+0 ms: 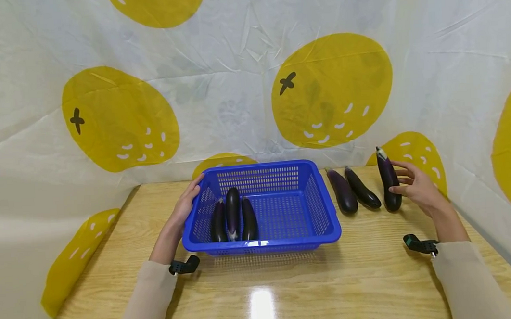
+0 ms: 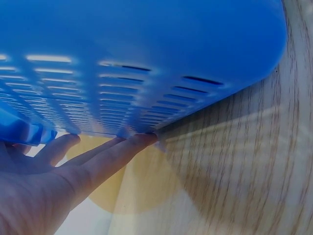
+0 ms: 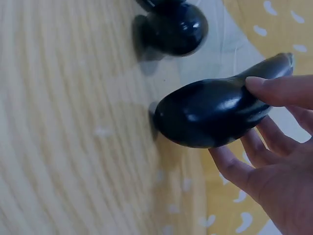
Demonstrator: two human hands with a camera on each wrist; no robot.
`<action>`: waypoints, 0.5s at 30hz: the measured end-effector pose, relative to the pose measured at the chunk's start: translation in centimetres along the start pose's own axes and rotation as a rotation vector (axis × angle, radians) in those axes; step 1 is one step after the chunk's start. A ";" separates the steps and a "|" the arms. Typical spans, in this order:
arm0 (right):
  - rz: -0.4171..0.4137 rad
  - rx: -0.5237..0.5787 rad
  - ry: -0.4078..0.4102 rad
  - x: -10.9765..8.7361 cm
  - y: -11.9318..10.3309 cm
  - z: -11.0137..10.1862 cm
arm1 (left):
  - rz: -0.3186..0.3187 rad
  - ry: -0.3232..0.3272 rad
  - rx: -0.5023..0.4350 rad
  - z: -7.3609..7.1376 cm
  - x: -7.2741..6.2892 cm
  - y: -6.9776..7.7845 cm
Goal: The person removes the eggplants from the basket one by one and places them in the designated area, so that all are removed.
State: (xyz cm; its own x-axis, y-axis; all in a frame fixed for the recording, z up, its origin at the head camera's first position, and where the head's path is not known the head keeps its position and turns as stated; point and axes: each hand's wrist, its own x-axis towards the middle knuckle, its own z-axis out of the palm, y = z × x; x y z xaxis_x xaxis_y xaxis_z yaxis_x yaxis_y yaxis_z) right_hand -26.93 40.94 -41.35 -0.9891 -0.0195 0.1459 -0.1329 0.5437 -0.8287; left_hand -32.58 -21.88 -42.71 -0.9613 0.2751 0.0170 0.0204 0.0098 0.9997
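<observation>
My right hand (image 1: 419, 189) pinches a dark purple eggplant (image 1: 388, 179) between thumb and fingers, at the right of the table. Its stem end is tipped up, and its round bottom is close over the wood in the right wrist view. Two more eggplants lie just left of it, a thicker one (image 1: 343, 192) and a slimmer one (image 1: 362, 188). My left hand (image 1: 185, 205) rests against the left side of a blue plastic basket (image 1: 262, 243). In the left wrist view its extended fingers (image 2: 110, 159) touch the slotted outer wall. Three eggplants (image 1: 233, 213) lie side by side in the basket's left half.
The wooden table (image 1: 306, 291) ends at a white cloth (image 1: 226, 103) printed with large yellow fruit, hanging behind and at both sides. Black camera mounts sit at the left wrist (image 1: 184, 265) and right wrist (image 1: 420, 245).
</observation>
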 end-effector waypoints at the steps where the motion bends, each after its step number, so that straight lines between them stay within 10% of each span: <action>1: 0.002 -0.005 0.004 0.0 0.1 0.1 | 0.002 -0.003 0.002 0.0 0.0 0.0; 15: 0.013 -0.109 0.049 0.9 1.2 1.2 | 0.012 -0.015 -0.002 0.0 0.0 0.1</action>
State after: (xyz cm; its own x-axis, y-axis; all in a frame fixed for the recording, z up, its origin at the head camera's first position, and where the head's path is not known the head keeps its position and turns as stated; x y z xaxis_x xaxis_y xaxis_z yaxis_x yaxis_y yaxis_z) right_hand -28.08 40.52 -42.86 -0.9861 0.0280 0.1638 -0.1095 0.6321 -0.7671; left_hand -32.59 -21.91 -42.65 -0.9568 0.2892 0.0289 0.0315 0.0043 0.9995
